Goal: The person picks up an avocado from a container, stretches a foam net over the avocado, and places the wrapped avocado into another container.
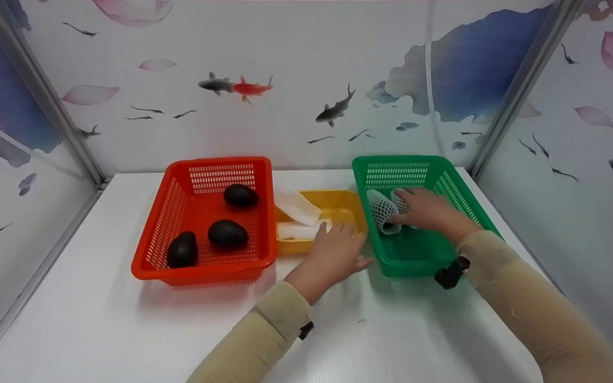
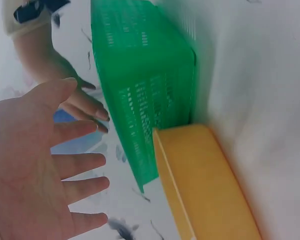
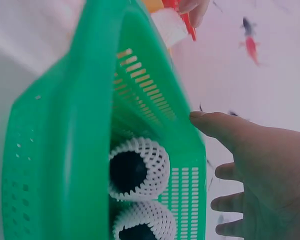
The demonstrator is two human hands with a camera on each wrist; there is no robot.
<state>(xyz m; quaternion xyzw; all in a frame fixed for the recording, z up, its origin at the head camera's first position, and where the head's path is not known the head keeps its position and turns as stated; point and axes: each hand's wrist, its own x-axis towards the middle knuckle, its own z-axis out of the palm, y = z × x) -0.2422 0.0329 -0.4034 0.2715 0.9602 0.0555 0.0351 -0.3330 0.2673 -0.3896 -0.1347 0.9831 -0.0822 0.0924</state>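
Observation:
Over the green basket (image 1: pixel 407 268) my right hand (image 1: pixel 431 210) reaches with its fingers spread. Beneath it lie two dark avocados in white foam net sleeves; one wrapped avocado (image 1: pixel 382 215) is plain to see, the other (image 1: pixel 399 199) partly covered by the fingers. In the right wrist view that hand (image 3: pixel 270 175) is extended with nothing in its grasp, above both net sleeves (image 3: pixel 157 162). My left hand (image 1: pixel 333 255), palm empty and fingers straight in the left wrist view, hovers at the front edge of the yellow bin (image 1: pixel 341 199). White foam nets (image 1: pixel 297 207) lie inside that bin.
To the left stands a red basket (image 1: pixel 200 274) with three bare dark avocados, one of them (image 1: pixel 228 234) near its middle. The yellow bin sits between the two baskets on a white table (image 1: pixel 99 319). Printed panels (image 1: pixel 296 122) wall in the back and sides.

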